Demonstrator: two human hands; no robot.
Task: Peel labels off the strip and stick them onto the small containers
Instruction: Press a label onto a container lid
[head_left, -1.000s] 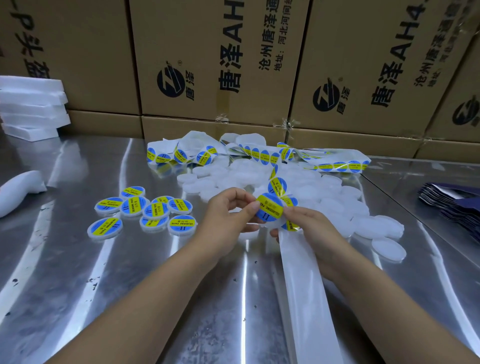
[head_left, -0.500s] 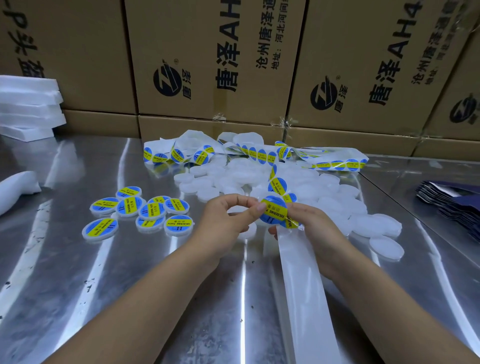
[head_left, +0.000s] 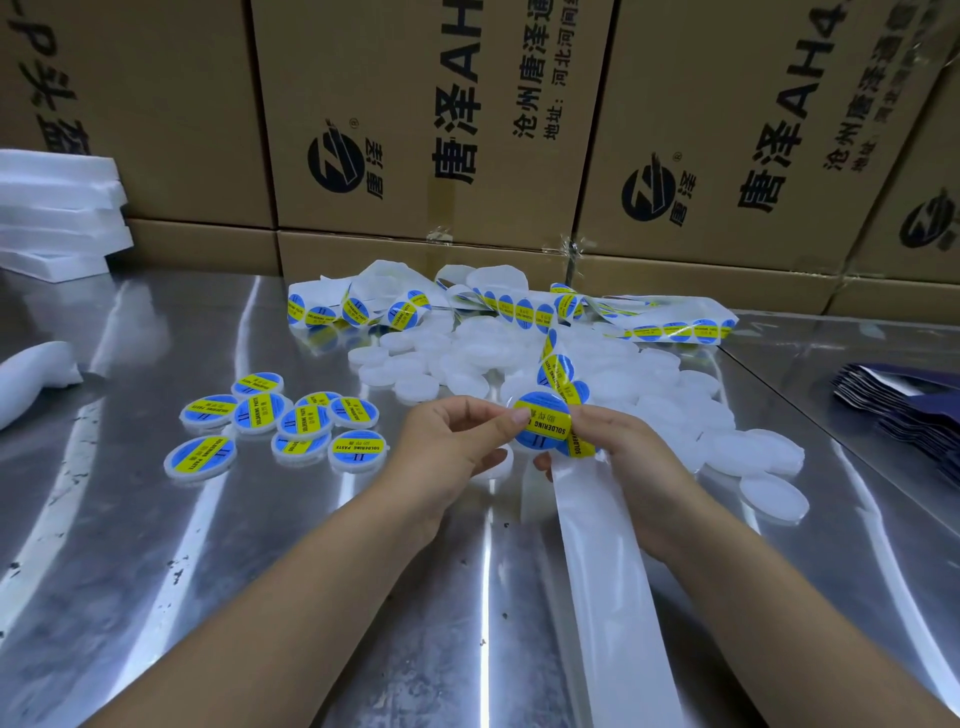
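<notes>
My left hand (head_left: 457, 441) pinches the edge of a round blue-and-yellow label (head_left: 543, 427) with thumb and forefinger. My right hand (head_left: 623, 457) grips the white backing strip (head_left: 597, 545) just beside that label. The strip runs from the hands up over a heap of plain white round containers (head_left: 649, 395) and down toward me. A white container (head_left: 496, 462) shows partly below my left hand. Several labelled containers (head_left: 291, 421) lie grouped on the left of the metal table (head_left: 156, 545).
More label strip (head_left: 519, 306) lies tangled at the back of the heap. Cardboard boxes (head_left: 426, 119) wall off the far side. White foam sheets (head_left: 57, 213) are stacked far left, a white foam piece (head_left: 26, 379) lies nearer, and dark blue pouches (head_left: 909, 410) sit at the right.
The label has turned flatter toward me between the two hands, and both hands have shifted slightly. The camera view has drifted a little.
</notes>
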